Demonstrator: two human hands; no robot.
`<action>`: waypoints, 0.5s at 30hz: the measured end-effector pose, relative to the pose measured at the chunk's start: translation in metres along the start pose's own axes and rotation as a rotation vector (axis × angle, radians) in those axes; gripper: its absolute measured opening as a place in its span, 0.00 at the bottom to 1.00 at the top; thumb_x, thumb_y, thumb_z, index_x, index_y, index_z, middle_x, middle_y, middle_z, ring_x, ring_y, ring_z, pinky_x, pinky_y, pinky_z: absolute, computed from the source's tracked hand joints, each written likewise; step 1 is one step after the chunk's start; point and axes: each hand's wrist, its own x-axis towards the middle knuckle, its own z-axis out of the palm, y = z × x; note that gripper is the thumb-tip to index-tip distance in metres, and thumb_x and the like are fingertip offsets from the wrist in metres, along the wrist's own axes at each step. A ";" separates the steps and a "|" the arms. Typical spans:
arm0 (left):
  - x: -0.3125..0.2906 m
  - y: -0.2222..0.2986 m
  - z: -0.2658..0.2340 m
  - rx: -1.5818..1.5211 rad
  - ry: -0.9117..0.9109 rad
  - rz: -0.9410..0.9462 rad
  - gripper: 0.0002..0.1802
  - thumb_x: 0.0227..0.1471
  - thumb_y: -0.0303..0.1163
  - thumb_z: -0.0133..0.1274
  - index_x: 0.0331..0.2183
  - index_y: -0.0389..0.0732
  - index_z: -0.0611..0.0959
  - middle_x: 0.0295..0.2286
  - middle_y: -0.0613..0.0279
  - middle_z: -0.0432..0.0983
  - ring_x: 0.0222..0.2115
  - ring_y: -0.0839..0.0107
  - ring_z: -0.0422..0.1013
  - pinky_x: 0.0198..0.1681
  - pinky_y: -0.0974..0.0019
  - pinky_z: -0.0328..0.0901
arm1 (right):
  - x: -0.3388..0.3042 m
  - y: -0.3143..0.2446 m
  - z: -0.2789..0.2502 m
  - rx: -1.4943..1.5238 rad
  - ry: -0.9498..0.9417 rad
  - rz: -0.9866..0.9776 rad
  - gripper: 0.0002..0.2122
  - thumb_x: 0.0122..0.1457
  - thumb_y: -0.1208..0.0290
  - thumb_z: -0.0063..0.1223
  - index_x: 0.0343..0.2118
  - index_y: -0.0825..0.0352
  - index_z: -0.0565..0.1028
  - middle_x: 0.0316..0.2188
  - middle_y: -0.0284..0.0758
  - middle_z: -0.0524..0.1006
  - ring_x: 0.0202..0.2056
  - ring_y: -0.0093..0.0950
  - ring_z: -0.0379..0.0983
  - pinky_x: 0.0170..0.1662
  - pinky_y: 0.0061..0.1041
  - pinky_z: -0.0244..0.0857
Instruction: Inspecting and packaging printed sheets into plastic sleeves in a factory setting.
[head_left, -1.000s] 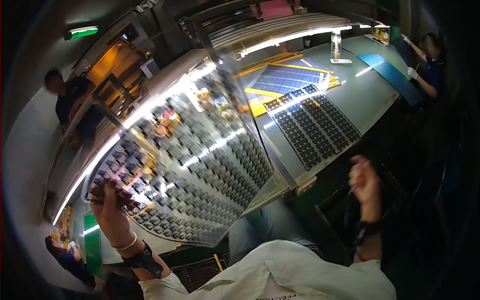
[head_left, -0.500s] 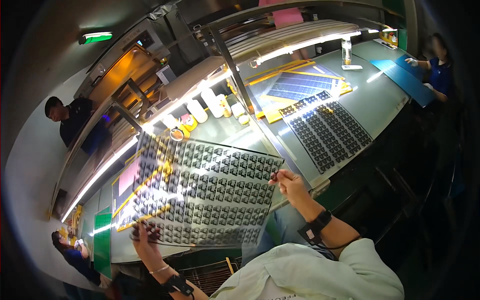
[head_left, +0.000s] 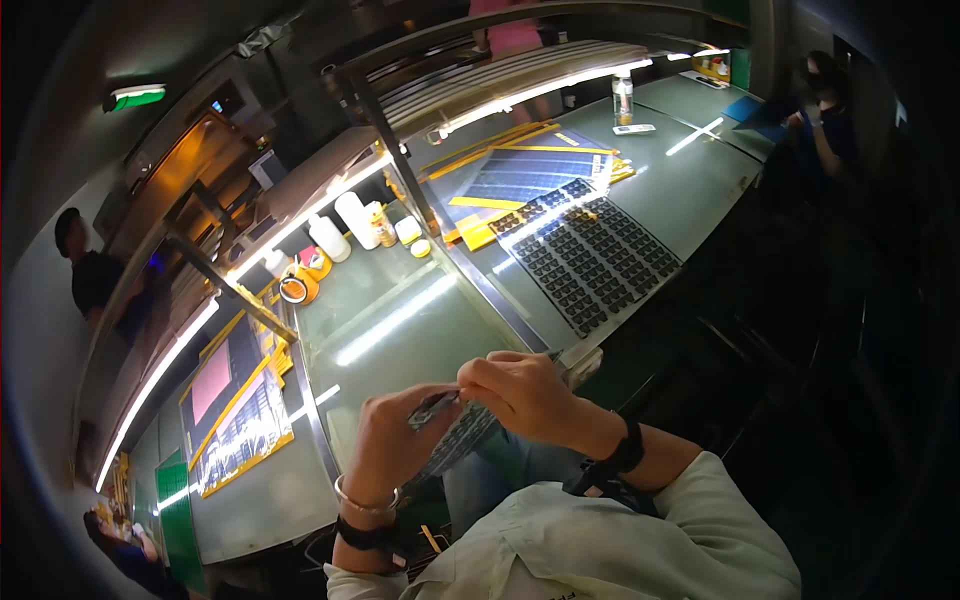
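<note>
My left hand point(head_left: 405, 430) and my right hand point(head_left: 525, 395) are close together at the near edge of the workbench, fingers pinched. Between them they grip the patterned film sheet point(head_left: 462, 438), clear with rows of black shapes. Only part of it shows, hanging below my hands toward my lap, and my hands hide the rest. Just beyond my right hand, a second patterned film sheet point(head_left: 590, 262) lies flat on the bench. The glass-like bench top point(head_left: 400, 355) in front of my hands reflects a lamp tube.
White bottles point(head_left: 328, 238) and an orange tape roll point(head_left: 297, 288) stand along the back. Yellow-edged films lie left point(head_left: 240, 430) and behind right point(head_left: 530, 175). Metal posts point(head_left: 395, 150) carry a lit shelf. A clear bottle point(head_left: 622, 97) stands far right. Other people are around the benches.
The film sheet was spread wide between my separated hands; now my hands have come together and it hangs low. The view has shifted, and the bench section behind it is uncovered.
</note>
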 end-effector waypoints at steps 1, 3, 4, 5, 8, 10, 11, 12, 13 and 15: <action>0.007 0.008 0.004 -0.039 -0.077 -0.111 0.13 0.42 0.28 0.60 0.35 0.35 0.82 0.28 0.54 0.79 0.29 0.65 0.76 0.34 0.68 0.68 | 0.000 0.003 0.001 -0.005 0.012 0.002 0.03 0.53 0.73 0.52 0.26 0.63 0.71 0.21 0.34 0.74 0.26 0.34 0.73 0.26 0.28 0.65; 0.012 0.004 0.018 -0.085 0.057 0.032 0.07 0.45 0.26 0.56 0.30 0.34 0.83 0.21 0.57 0.79 0.21 0.69 0.76 0.28 0.71 0.68 | -0.001 0.008 0.001 -0.023 0.202 -0.055 0.02 0.53 0.73 0.52 0.26 0.62 0.72 0.23 0.33 0.73 0.25 0.33 0.73 0.26 0.28 0.65; 0.012 0.004 0.021 -0.088 0.064 -0.013 0.07 0.46 0.26 0.56 0.30 0.34 0.83 0.22 0.56 0.79 0.22 0.70 0.76 0.28 0.72 0.68 | -0.002 0.008 0.001 -0.028 0.215 -0.050 0.02 0.53 0.73 0.52 0.26 0.62 0.72 0.23 0.33 0.73 0.25 0.33 0.73 0.26 0.28 0.65; 0.011 0.004 0.024 -0.091 0.074 -0.062 0.07 0.46 0.26 0.56 0.30 0.34 0.83 0.22 0.56 0.79 0.23 0.72 0.76 0.29 0.73 0.68 | -0.005 0.007 0.001 0.016 0.246 -0.034 0.01 0.53 0.75 0.52 0.26 0.64 0.73 0.23 0.33 0.72 0.25 0.32 0.72 0.27 0.26 0.66; 0.009 -0.002 0.035 -0.144 0.119 -0.166 0.07 0.46 0.25 0.55 0.29 0.32 0.83 0.22 0.57 0.79 0.23 0.73 0.76 0.28 0.74 0.67 | -0.010 0.012 0.011 0.087 0.280 0.011 0.00 0.52 0.78 0.52 0.27 0.67 0.74 0.24 0.33 0.70 0.24 0.29 0.71 0.27 0.23 0.66; 0.009 -0.004 0.038 -0.144 0.139 -0.176 0.07 0.46 0.25 0.55 0.29 0.32 0.82 0.22 0.57 0.79 0.23 0.73 0.76 0.28 0.74 0.67 | -0.009 0.016 0.015 0.114 0.284 0.045 0.00 0.52 0.78 0.52 0.27 0.67 0.74 0.25 0.33 0.69 0.24 0.28 0.71 0.27 0.22 0.65; 0.009 -0.006 0.041 -0.146 0.173 -0.189 0.06 0.46 0.25 0.55 0.29 0.31 0.82 0.21 0.57 0.79 0.23 0.73 0.76 0.28 0.74 0.67 | -0.007 0.019 0.016 0.131 0.287 0.017 0.00 0.52 0.78 0.52 0.27 0.67 0.73 0.25 0.34 0.69 0.24 0.28 0.71 0.27 0.22 0.65; 0.010 -0.008 0.044 -0.148 0.161 -0.192 0.06 0.46 0.25 0.55 0.29 0.31 0.82 0.21 0.57 0.79 0.23 0.73 0.76 0.28 0.74 0.67 | -0.005 0.021 0.017 0.148 0.289 -0.011 0.01 0.53 0.78 0.52 0.26 0.67 0.73 0.26 0.34 0.69 0.24 0.28 0.71 0.27 0.23 0.65; 0.011 -0.010 0.048 -0.122 0.183 -0.200 0.06 0.46 0.25 0.55 0.28 0.31 0.82 0.22 0.57 0.79 0.23 0.73 0.76 0.28 0.74 0.67 | -0.006 0.023 0.018 0.145 0.292 0.000 0.01 0.53 0.78 0.52 0.26 0.67 0.73 0.26 0.34 0.69 0.24 0.28 0.71 0.27 0.23 0.65; 0.011 -0.017 0.049 -0.086 0.218 -0.218 0.06 0.46 0.25 0.55 0.28 0.31 0.82 0.22 0.57 0.79 0.23 0.73 0.76 0.28 0.74 0.67 | -0.003 0.022 0.023 0.152 0.253 0.066 0.01 0.53 0.77 0.51 0.27 0.67 0.72 0.28 0.34 0.68 0.24 0.28 0.70 0.28 0.23 0.65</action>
